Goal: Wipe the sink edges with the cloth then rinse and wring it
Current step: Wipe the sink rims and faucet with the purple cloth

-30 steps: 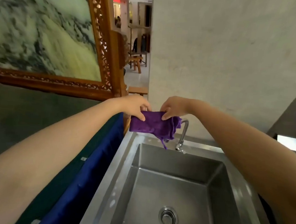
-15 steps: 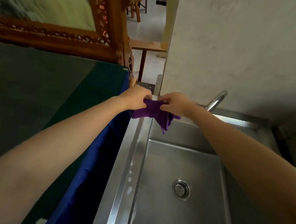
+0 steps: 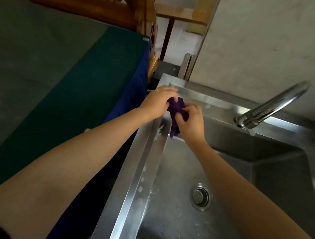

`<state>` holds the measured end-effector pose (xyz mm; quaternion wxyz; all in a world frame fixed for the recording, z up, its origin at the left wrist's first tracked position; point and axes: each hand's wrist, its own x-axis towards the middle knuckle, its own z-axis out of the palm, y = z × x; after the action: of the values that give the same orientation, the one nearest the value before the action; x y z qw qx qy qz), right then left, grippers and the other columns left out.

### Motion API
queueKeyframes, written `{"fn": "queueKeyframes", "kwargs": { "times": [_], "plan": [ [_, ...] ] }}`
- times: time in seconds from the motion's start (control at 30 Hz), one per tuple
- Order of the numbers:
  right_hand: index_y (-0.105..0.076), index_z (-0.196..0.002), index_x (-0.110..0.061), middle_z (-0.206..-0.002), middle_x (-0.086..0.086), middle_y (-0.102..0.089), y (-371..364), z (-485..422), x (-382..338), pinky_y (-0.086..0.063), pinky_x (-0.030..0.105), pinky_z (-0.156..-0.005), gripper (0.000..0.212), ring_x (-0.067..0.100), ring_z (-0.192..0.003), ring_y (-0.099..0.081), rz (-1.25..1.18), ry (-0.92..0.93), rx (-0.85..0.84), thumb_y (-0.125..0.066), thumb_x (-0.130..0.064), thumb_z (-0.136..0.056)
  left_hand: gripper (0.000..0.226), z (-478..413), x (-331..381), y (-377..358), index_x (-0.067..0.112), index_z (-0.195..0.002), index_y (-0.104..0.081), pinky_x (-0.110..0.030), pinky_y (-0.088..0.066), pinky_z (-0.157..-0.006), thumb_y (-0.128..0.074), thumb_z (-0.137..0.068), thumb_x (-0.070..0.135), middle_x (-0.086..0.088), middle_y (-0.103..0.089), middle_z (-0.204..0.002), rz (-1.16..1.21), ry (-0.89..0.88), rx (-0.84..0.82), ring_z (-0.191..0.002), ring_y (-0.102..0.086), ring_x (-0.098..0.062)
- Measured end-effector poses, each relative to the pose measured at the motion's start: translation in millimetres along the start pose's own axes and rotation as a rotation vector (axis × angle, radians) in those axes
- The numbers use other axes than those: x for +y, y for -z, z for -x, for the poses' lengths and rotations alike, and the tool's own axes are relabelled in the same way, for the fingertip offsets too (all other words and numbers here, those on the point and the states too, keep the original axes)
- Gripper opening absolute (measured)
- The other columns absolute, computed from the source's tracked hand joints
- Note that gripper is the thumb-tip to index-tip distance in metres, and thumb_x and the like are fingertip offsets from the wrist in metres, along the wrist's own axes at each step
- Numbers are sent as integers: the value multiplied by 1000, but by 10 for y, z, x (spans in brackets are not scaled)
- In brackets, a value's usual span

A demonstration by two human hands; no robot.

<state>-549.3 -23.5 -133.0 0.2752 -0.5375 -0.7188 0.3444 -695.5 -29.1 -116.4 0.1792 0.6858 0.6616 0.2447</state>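
Head view: both hands, left hand [image 3: 157,100] and right hand [image 3: 190,121], grip the bunched purple cloth [image 3: 176,112] at upper centre over the sink [image 3: 136,173] far-left corner, droplets on rim, tap [image 3: 271,108] dry, so wiping looks barely begun, rinse and wring left.

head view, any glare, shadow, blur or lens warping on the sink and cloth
Head view: bright glare streaks run along the left rim of the sink and on the tap; the basin's right side lies in shadow; the wide lens stretches the forearms toward the corners; the cloth, gripped by the left hand and right hand, looks slightly soft.
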Motion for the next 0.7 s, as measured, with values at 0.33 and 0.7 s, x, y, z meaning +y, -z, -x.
{"fn": "queueKeyframes", "kwargs": {
  "times": [0.33,0.7],
  "plan": [
    [-60,-110,-4,-124,10,-55,-569,362,439,-30,21,-100,23,27,-111,-47,148,93,-102,-49,-17,-94,52,662,-577,-615,11,-150,-20,-36,-17,-118,-32,-102,28,-5,-8,-161,-54,281,-76,-148,-4,-19],
    [-31,-144,-10,-154,11,-27,-795,683,582,-17,42,-119,60,28,-144,-19,418,171,-235,-24,-40,-93,48,646,-626,-704,15,-150,-19,-34,-6,-121,-22,-103,27,-2,-9,-160,-177,268,-15,-148,-2,-19]
  ]
}}
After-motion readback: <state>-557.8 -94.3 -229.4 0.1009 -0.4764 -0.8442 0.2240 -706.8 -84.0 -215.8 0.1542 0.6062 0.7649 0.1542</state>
